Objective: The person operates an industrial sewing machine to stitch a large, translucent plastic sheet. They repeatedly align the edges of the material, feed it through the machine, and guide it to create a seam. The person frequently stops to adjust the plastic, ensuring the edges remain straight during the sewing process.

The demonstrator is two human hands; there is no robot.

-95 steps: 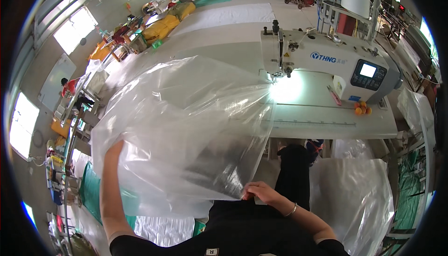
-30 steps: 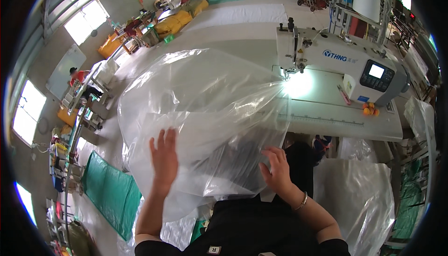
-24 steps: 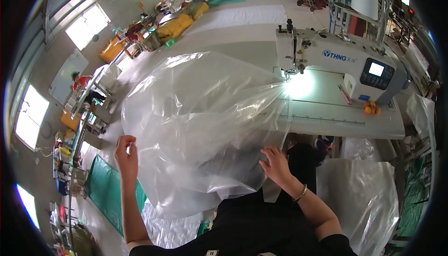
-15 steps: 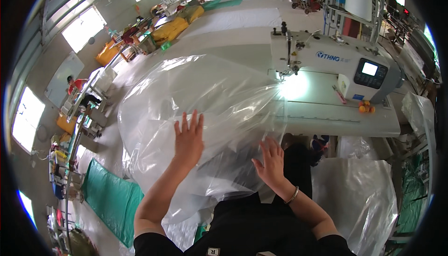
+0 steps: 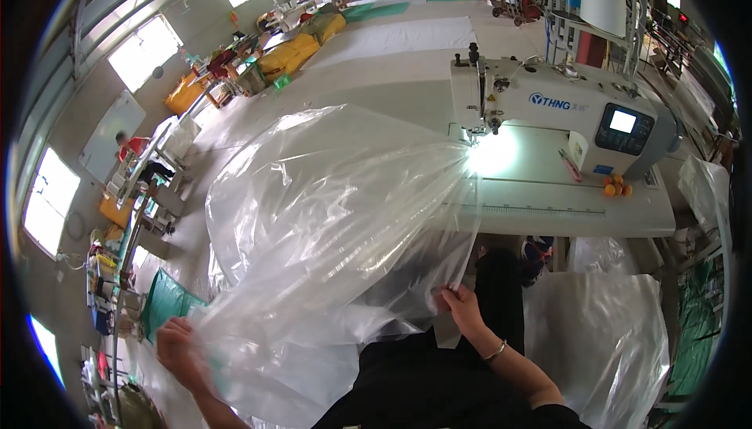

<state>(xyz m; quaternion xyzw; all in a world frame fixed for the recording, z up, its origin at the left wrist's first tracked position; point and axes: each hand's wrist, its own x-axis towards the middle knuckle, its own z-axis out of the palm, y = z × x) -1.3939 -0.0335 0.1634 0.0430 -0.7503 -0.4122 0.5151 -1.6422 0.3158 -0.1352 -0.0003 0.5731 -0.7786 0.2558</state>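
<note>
A large clear plastic sheet (image 5: 313, 210) spreads over my lap and the table's left part. Its far corner runs under the needle of a white sewing machine (image 5: 540, 100), where a lamp glows. My left hand (image 5: 180, 351) is closed on the sheet's edge at the lower left, pulling it into long folds. On the near right edge, my right hand (image 5: 462, 308) pinches the plastic between thumb and fingers.
On the machine bed lie pink-handled snips (image 5: 570, 165) and several small orange balls (image 5: 617, 186). More clear plastic (image 5: 595, 343) hangs at the right. A green sheet (image 5: 166, 300) lies on the floor at left. A person (image 5: 133, 151) sits at a far-left table.
Both hands went from spread and flat over the plastic to gripping it. My left hand moved down and left, my right hand slightly down. The sheet is now drawn into taut folds.
</note>
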